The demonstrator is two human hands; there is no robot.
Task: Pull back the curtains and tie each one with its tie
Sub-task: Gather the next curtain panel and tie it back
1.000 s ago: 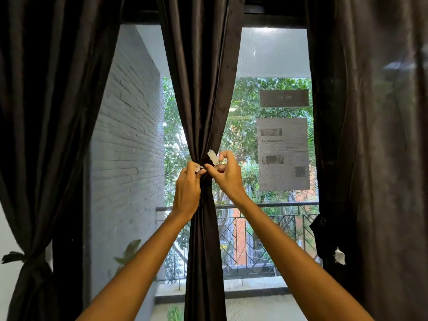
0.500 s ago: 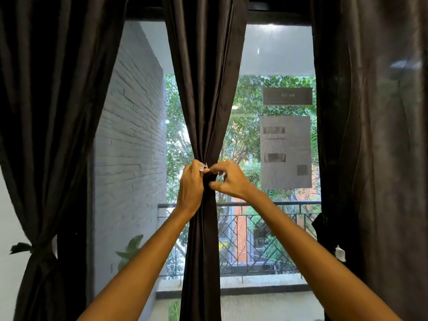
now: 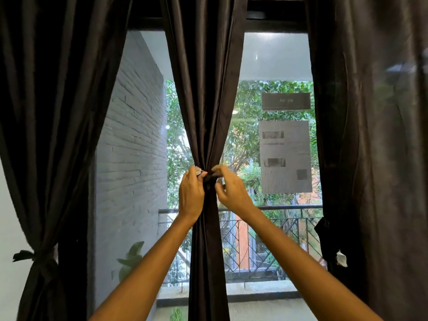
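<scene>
Both hands, left hand [image 3: 191, 195] and right hand [image 3: 228, 187], pinched the dark tie [image 3: 209, 178] around the gathered middle curtain [image 3: 206, 100] before the window [image 3: 275, 66].

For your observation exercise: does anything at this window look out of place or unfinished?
Yes. The right dark curtain hangs loose, its black tie with a white tag dangling unfastened, while the left dark curtain is tied back.

Middle curtain [image 3: 203, 89] dark cloth, faint satin sheen; wall [image 3: 132, 140] rough matt grey brick; railing [image 3: 278, 207] dark metal.
</scene>
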